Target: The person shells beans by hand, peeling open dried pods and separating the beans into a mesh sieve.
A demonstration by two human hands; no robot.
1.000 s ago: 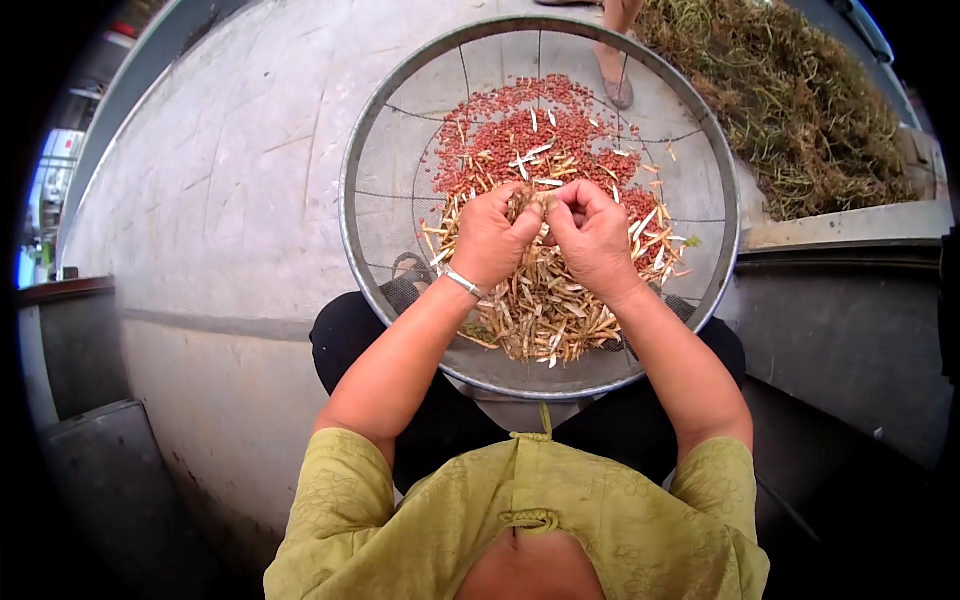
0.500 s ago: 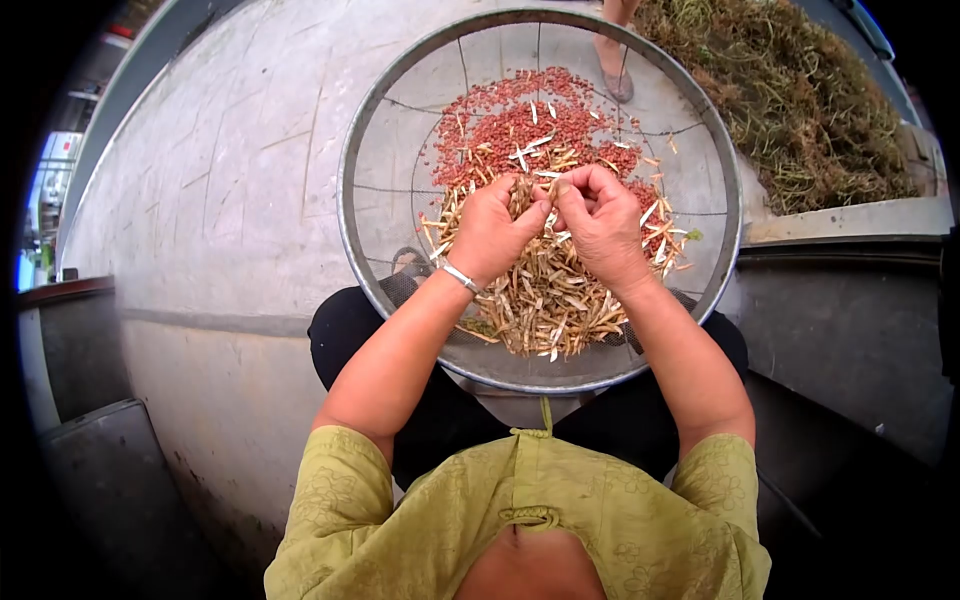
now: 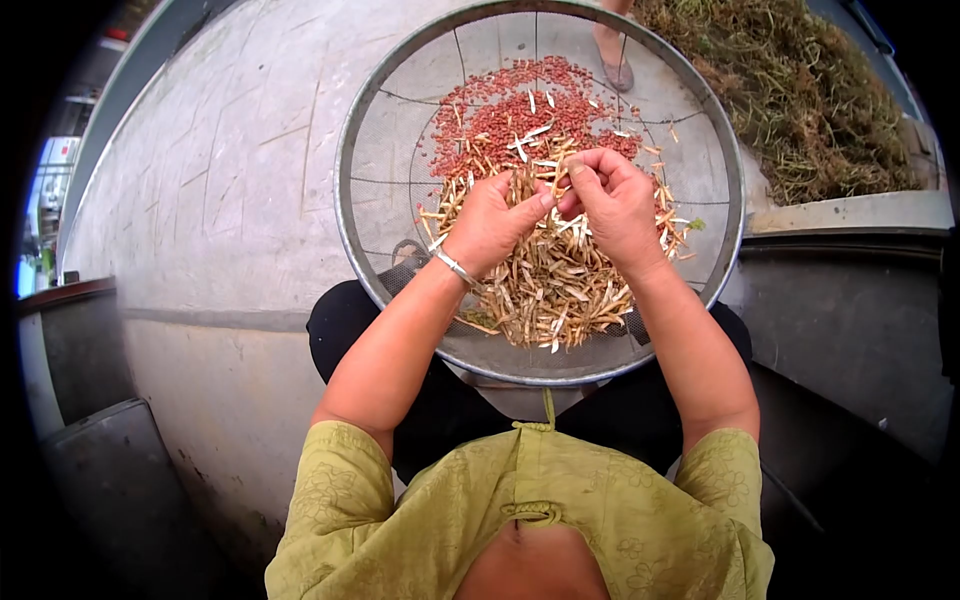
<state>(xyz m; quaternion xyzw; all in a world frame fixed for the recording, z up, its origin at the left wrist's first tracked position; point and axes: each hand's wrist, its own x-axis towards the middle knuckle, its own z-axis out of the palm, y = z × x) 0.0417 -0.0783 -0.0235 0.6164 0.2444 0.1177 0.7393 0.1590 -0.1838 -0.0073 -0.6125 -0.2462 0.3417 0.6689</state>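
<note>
A large round mesh sieve (image 3: 349, 190) with a metal rim rests across my knees. Red beans (image 3: 500, 110) are spread over its far half, and a heap of dry tan bean pods (image 3: 555, 290) fills the near half, with pale split pods between. My left hand (image 3: 492, 222), with a bracelet at the wrist, is closed around several dry pods above the heap. Close beside it, my right hand (image 3: 618, 205) pinches a dry pod between thumb and fingers. The fingertips of both hands nearly meet, and part of the pods is hidden by them.
Another person's foot (image 3: 614, 62) in a shoe stands beyond the sieve's far rim. A big pile of dried plants (image 3: 785, 100) lies at the upper right, behind a low concrete edge (image 3: 850, 213). Pale concrete floor (image 3: 230, 150) extends on the left, with a dark panel (image 3: 120, 470) at lower left.
My right hand has turned slightly and a tan pod now shows at its fingertips. My left hand has lowered a little. The sieve sits slightly higher in view.
</note>
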